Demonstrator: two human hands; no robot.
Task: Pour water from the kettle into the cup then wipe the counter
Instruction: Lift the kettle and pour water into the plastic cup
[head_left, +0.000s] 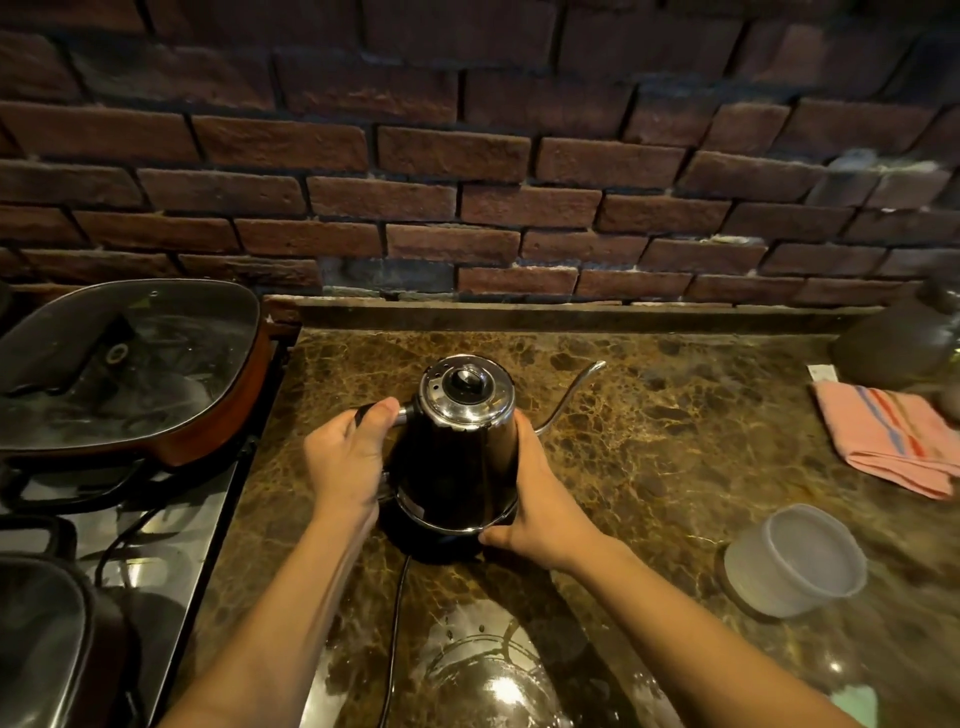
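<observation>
Head view looks down on my two hands around the kettle (457, 452), which stands upright on its black base (441, 543) in the middle of the brown marble tabletop (649, 426). My left hand (348, 457) grips the black handle at the kettle's left side, fingers curled round it and the thumb lying along the top, pointing toward the steel lid (465, 392). My right hand (540, 499) lies flat against the kettle's right wall, fingers fairly straight and pressed to the dark body, with the thumb down at the rim where kettle meets base. The thin gooseneck spout (574, 392) rises to the right, just beyond my right fingers. A black cord (395, 613) runs from the base toward me. The translucent cup (795, 561) sits well apart to the right, near the tabletop's front. A pink striped cloth (893, 441) lies folded farther back on the right. To the left, a lidded pan (130, 364) rests on the stove.
</observation>
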